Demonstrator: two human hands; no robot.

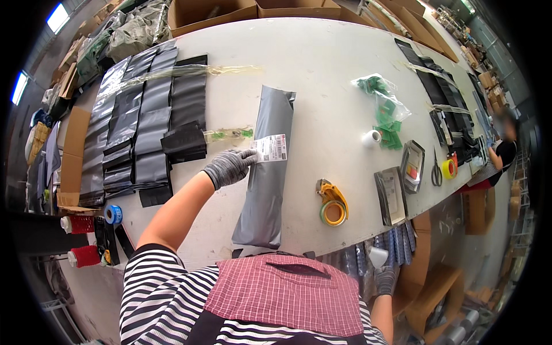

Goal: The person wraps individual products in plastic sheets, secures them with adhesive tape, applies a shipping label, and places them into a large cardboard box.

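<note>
A long grey plastic mailer bag [265, 201] with a white printed label [270, 148] lies in front of me, its far end slightly turned aside. My left hand [231, 168], in a grey knit glove, rests its outstretched fingers on the label's left edge. Below the table's near edge, at the lower right, my gloved right hand [385, 280] reaches among bubble-wrapped rolls [398, 244] in a cardboard box. Its fingers are curled beside a white cylindrical end [378, 257]; what they grip is partly hidden.
Stacks of dark mailer bags [152, 123] cover the table's left side. A yellow tape dispenser [332, 204], a white roll [371, 138], green-printed plastic bags [386, 115], open trays [392, 195] and scissors [436, 169] lie rightward. Another person [505, 150] works at the far right.
</note>
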